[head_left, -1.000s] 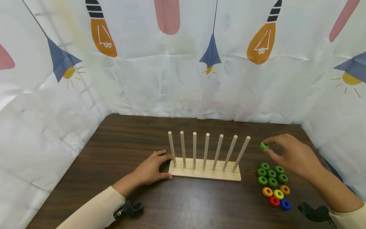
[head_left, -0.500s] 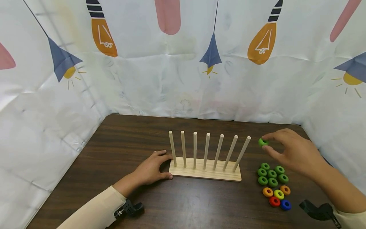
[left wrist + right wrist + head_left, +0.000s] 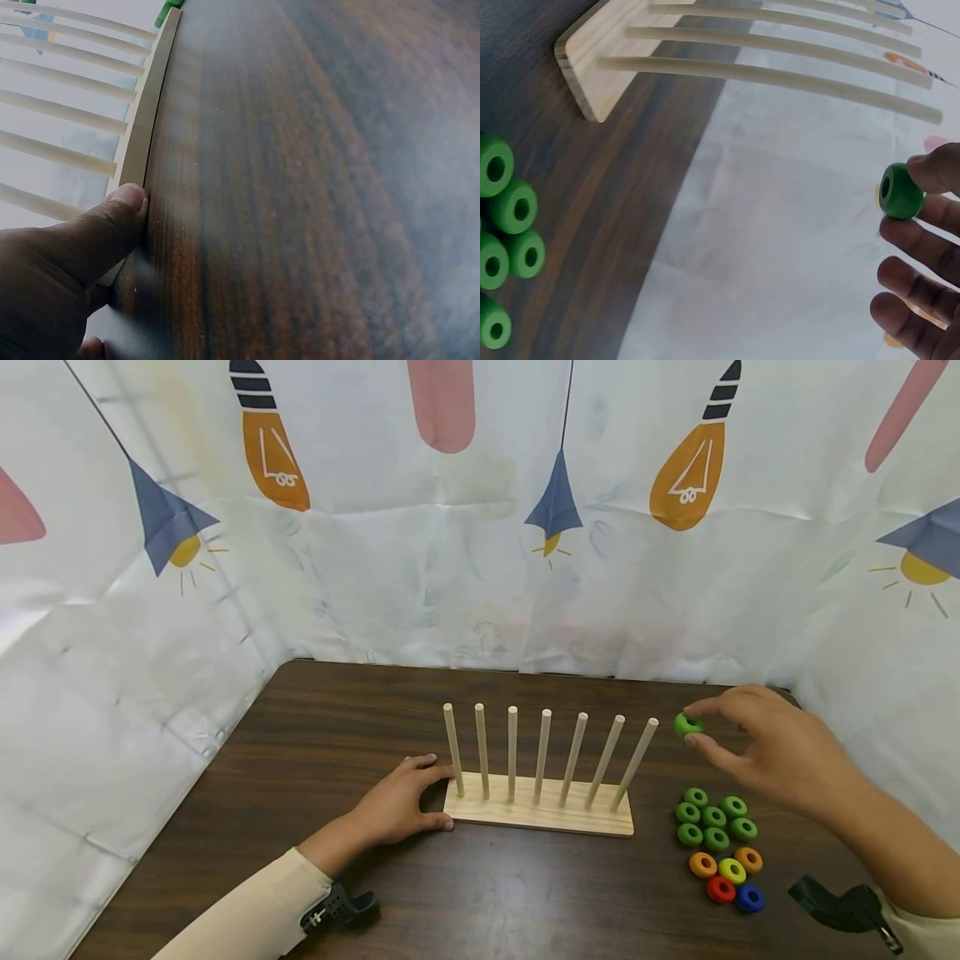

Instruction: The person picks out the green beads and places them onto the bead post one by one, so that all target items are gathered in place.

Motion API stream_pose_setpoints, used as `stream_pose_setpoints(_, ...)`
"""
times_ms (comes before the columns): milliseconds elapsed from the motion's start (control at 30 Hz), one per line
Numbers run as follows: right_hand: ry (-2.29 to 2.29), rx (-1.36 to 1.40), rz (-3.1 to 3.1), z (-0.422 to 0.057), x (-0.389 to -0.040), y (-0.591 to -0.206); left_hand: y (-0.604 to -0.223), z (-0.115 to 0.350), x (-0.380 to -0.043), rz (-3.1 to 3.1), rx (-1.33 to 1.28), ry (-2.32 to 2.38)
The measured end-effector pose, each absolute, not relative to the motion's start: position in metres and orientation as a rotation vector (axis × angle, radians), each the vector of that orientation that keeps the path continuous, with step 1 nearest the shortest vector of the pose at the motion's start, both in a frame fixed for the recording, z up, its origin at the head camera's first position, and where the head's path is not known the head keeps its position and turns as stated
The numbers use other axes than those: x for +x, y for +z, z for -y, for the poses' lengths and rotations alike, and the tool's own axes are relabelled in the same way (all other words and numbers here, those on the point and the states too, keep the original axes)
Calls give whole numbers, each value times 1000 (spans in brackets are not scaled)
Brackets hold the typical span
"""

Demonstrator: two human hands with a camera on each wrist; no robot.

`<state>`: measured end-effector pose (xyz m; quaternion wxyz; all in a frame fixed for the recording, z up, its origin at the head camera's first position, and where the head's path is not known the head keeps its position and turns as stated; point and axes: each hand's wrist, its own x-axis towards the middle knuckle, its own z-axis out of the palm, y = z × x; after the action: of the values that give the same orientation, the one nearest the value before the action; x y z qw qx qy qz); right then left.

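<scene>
A wooden peg board [image 3: 517, 815] with a row of upright bare pegs stands mid-table. My left hand [image 3: 393, 806] grips its left end, thumb along the front edge and index finger at the back corner. In the left wrist view the thumb [image 3: 112, 225] presses against the board's side. My right hand [image 3: 783, 756] pinches a green ring [image 3: 687, 725] between thumb and fingertips, raised to the right of the rightmost peg's top. The right wrist view shows this ring's hole [image 3: 886, 187] facing the pegs, with the lower fingers loosely bent.
Several loose green rings [image 3: 716, 839] lie grouped on the dark table [image 3: 337, 702] right of the board. Nearer the front are two orange rings [image 3: 702, 863], a yellow ring [image 3: 732, 871], a red ring [image 3: 721, 889] and a blue ring [image 3: 750, 897]. A printed curtain [image 3: 465, 585] hangs behind.
My right hand has risen slightly and moved a little left with the green ring, toward the rightmost peg. The left hand and the peg board have stayed in place.
</scene>
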<state>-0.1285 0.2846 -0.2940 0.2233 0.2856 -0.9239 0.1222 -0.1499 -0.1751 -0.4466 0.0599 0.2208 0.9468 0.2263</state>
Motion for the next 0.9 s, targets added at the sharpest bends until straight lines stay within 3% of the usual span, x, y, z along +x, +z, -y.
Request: stream_pose_setpoints(900, 414, 918, 2443, -261, -132, -268, -447, 175, -149, -2868, 652, 687)
